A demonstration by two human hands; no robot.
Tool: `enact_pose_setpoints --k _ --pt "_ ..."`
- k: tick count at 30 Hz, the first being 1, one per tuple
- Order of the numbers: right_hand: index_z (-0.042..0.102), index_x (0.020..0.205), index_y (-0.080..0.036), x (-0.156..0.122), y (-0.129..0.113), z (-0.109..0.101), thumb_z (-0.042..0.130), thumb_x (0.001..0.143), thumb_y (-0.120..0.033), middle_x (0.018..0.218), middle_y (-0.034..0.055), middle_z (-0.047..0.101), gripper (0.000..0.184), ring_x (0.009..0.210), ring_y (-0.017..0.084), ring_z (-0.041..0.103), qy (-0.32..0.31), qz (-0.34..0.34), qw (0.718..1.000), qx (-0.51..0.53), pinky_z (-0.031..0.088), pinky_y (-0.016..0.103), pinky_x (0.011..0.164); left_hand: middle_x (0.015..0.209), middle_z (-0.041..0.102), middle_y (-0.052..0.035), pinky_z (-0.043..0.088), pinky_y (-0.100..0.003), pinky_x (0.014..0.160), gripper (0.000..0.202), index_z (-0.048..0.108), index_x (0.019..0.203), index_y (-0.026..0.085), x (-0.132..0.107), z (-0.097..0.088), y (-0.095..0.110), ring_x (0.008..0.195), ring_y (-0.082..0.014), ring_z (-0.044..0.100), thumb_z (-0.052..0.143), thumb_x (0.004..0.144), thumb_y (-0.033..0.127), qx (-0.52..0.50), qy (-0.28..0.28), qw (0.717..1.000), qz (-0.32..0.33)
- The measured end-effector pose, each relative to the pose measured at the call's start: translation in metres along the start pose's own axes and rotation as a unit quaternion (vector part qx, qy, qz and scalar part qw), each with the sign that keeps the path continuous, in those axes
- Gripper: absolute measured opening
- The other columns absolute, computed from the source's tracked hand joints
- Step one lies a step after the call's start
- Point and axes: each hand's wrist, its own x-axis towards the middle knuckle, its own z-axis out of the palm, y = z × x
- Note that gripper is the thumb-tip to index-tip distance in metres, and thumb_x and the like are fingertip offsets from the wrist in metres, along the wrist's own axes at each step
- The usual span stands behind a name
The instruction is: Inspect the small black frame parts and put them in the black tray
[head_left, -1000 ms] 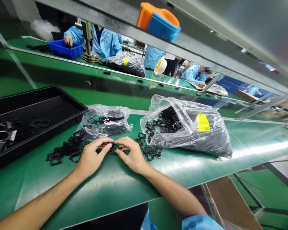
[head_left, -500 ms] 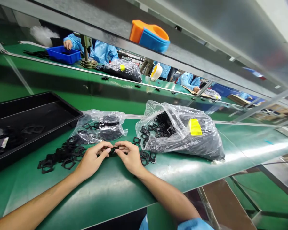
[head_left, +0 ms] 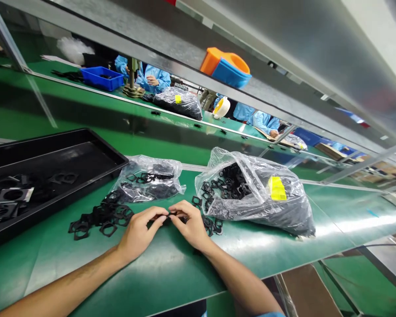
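Note:
My left hand [head_left: 139,232] and my right hand [head_left: 192,225] meet over the green bench, thumbs and fingertips pinched on a small black part [head_left: 169,215]. Fingers cover most of that part, so its full shape is hidden. Left of my hands lies a loose heap of thin black ring-shaped frames [head_left: 100,219]. Behind them rests a clear plastic bag [head_left: 148,193] with similar pieces inside. To the right, a large clear bag [head_left: 251,213] with a yellow label [head_left: 277,188] lies with its mouth toward me, full of black frames. A few loose frames [head_left: 217,226] sit beside my right hand.
A black tray [head_left: 102,154] with black frames stands at the left. An orange and blue tape dispenser [head_left: 229,68] hangs on the metal shelf [head_left: 135,53] overhead. Beyond a clear partition, people in blue sleeves work near a blue bin [head_left: 102,79] and a press [head_left: 132,79].
The view has shifted, so everything sits farther right and lower. My hands stay pinched together at the small black part. Across the partition, a person's hand has left the blue bin.

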Motion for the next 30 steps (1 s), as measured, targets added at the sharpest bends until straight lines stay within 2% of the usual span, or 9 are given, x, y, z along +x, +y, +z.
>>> enact_pose_setpoints --k 3,7,13,18,21,25,30 --pt "0.077 0.095 -0.022 0.004 -0.001 -0.003 0.065 0.089 -0.019 0.087 0.0057 0.071 0.013 0.082 0.018 0.067 -0.012 -0.047 0.998 -0.039 0.056 0.031 0.077 0.089 0.076 -0.002 0.057 -0.022 0.077 0.015 0.071 0.095 0.022 0.001 0.001 0.0 0.082 -0.0149 0.073 0.057 0.097 0.027 0.027 0.012 0.998 0.06" --pt "0.078 0.091 -0.021 0.004 -0.001 -0.004 0.068 0.088 -0.023 0.081 0.005 0.07 0.01 0.075 0.017 0.064 -0.025 -0.06 0.996 -0.059 0.052 0.029 0.069 0.09 0.076 -0.0016 0.056 -0.021 0.076 0.015 0.071 0.096 0.021 0.001 0.0 -0.002 0.081 -0.0139 0.073 0.056 0.098 0.025 0.046 0.021 0.996 0.074" --pt "0.074 0.086 -0.02 0.0 0.002 -0.003 0.069 0.087 -0.026 0.078 0.002 0.064 0.008 0.062 0.011 0.054 -0.034 -0.008 0.998 -0.044 0.047 0.025 0.06 0.091 0.076 -0.0024 0.058 -0.022 0.079 0.016 0.075 0.096 0.022 -0.005 -0.002 -0.006 0.083 -0.0147 0.073 0.06 0.096 0.028 0.048 0.012 0.996 0.07" --pt "0.059 0.091 -0.02 -0.005 0.006 0.005 0.065 0.089 -0.034 0.069 -0.0026 0.06 0.016 0.058 0.012 0.065 -0.01 0.115 0.988 0.103 0.05 0.022 0.056 0.102 0.073 -0.0062 0.062 -0.026 0.076 0.024 0.074 0.105 0.021 0.007 -0.002 -0.007 0.081 -0.0152 0.071 0.061 0.094 0.037 0.024 0.08 0.997 -0.002" --pt "0.057 0.095 -0.021 -0.007 0.005 0.008 0.067 0.088 -0.035 0.069 -0.0045 0.058 0.019 0.055 0.011 0.063 -0.004 0.138 0.976 0.17 0.05 0.021 0.054 0.1 0.073 -0.0059 0.063 -0.029 0.077 0.029 0.07 0.11 0.02 0.017 -0.002 -0.007 0.077 -0.0151 0.071 0.064 0.091 0.041 0.007 0.11 0.993 -0.041" --pt "0.066 0.105 -0.022 -0.005 0.002 0.007 0.072 0.081 -0.034 0.074 -0.0034 0.06 0.027 0.054 0.008 0.056 0.015 0.117 0.976 0.184 0.049 0.02 0.052 0.095 0.073 -0.005 0.062 -0.03 0.079 0.023 0.07 0.099 0.02 0.016 -0.008 -0.005 0.082 -0.0173 0.071 0.063 0.091 0.04 0.037 0.112 0.993 -0.012" --pt "0.07 0.09 -0.019 0.002 -0.007 0.001 0.073 0.08 -0.04 0.072 0.0011 0.069 0.024 0.063 0.013 0.064 0.026 0.127 0.977 0.172 0.053 0.025 0.06 0.092 0.073 -0.0054 0.058 -0.029 0.08 0.015 0.072 0.093 0.02 0.007 -0.021 0.001 0.085 -0.0171 0.069 0.062 0.092 0.031 0.092 0.1 0.99 0.047"
